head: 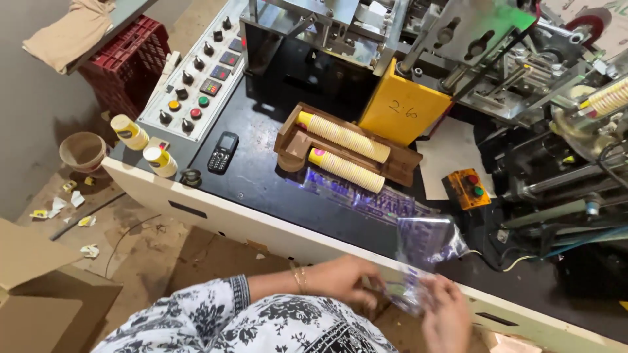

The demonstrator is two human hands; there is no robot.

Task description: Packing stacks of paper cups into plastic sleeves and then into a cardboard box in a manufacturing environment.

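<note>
- At 9 o'clock, low on the floor, a brown cardboard box [39, 287] stands open, with paper scraps scattered near it.
- At 10 o'clock a shallow brown bowl [83, 150] sits on the floor, below a dark red plastic crate [127, 62].
- Just right of the bowl, two short stacks of paper cups [144, 145] lie tilted on the edge of the machine table [216, 206].
- At 11 o'clock a grey control panel [196, 75] carries knobs and coloured buttons; a small black keypad phone [223, 152] lies on the black top just below it.
- Near the centre, a brown wooden tray [288, 140] holds two long stacks of nested cups [343, 153] lying side by side, in front of a yellow block [402, 108] of the machine.
- At 6 o'clock the left hand [343, 280], bangles on its wrist, has its fingers closed on the near end of a clear plastic bag [428, 242].
- The bag runs from the two hands up onto the table edge, toward 5 o'clock of the tray, printed and crinkled.
- At 5 o'clock the right hand [448, 317] pinches the same bag, fingers curled on its lower edge.
- At 3 o'clock a small orange switch box [468, 187] rests on the table.
</note>
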